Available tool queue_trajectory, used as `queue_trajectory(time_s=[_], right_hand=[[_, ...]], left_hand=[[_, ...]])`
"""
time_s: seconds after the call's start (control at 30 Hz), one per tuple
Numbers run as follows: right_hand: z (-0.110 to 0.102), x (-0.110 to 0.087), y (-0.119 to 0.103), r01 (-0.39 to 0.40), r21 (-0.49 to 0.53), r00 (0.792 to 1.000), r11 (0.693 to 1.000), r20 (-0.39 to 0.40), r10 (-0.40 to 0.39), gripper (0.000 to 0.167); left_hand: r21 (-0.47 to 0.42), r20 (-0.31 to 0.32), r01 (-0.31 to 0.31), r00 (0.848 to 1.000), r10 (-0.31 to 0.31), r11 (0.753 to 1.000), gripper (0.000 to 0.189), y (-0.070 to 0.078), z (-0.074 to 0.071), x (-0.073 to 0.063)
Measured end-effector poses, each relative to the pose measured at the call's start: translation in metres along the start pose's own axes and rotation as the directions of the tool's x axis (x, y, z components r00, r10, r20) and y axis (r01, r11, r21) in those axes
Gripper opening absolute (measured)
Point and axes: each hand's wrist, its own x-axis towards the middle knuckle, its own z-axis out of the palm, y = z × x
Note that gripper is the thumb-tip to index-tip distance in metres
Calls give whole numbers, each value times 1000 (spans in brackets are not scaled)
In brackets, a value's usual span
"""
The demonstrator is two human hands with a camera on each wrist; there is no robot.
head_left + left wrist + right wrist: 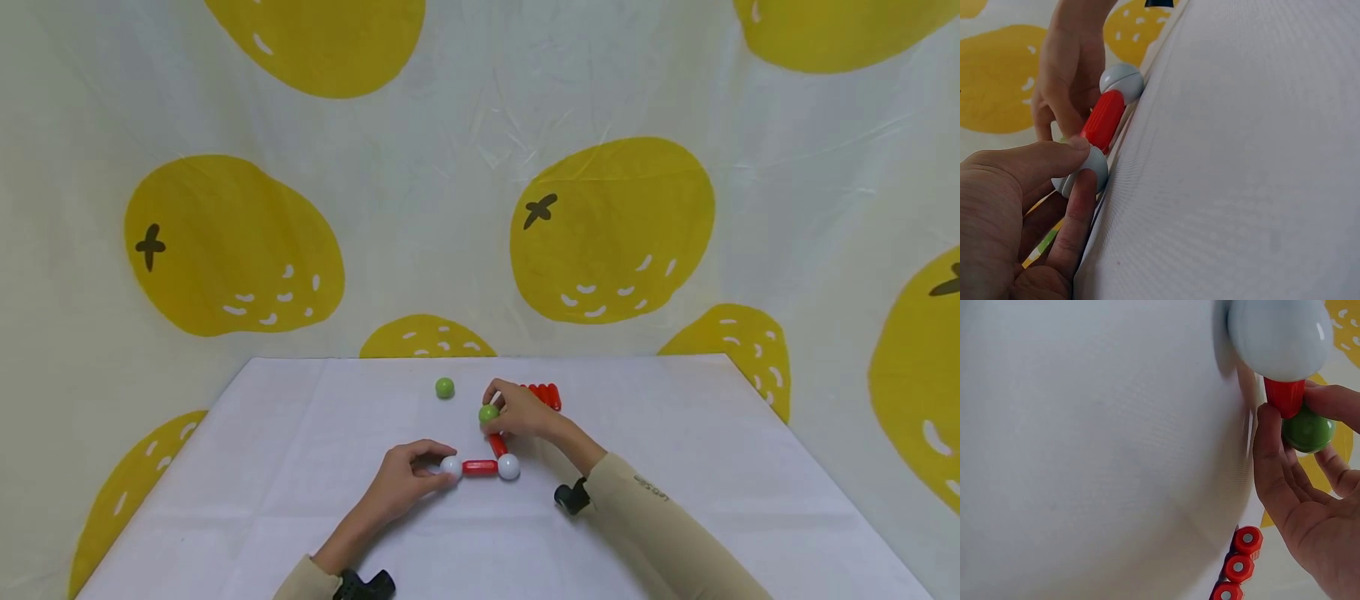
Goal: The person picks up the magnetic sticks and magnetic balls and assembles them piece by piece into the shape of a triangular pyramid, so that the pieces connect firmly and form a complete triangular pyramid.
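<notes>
My left hand [408,479] pinches a white ball [452,467] between thumb and fingers, low over the table. From that ball a red rod [480,467] runs across to a second white ball [508,467]. Another red rod, seen end-on in the right wrist view [1284,397], leads away from the second ball toward a green ball [488,414]. My right hand [521,410] holds this green ball in its fingertips, at the rod's far end. In the left wrist view, thumb and fingertips close around the near white ball [1099,165].
A loose green ball [445,388] lies farther back on the white-covered table [300,433]. Several red rods [551,396] lie side by side behind my right hand, partly hidden by it. A cloth with yellow fruit prints [427,208] hangs behind the table.
</notes>
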Motion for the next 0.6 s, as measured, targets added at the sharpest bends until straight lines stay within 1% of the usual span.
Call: queue_trajectory(time_s=[0.1, 0.13, 0.3, 0.6], right_hand=[[0, 0, 1, 4, 12, 1000, 1000, -1, -4, 36], [0, 0, 1, 6, 16, 1000, 1000, -3, -6, 36], [1, -2, -1, -1, 36, 1000, 999, -24, 2, 35], [0, -1, -2, 9, 52, 999, 999, -45, -7, 32]], left_hand=[[4, 1, -4, 1000, 4, 1000, 32, 0, 0, 0], [2, 0, 4, 1000, -4, 1000, 32, 0, 0, 0], [-3, 1, 6, 1000, -6, 1000, 32, -1, 1, 0], [-15, -11, -9, 1000, 9, 1000, 31, -1, 0, -1]])
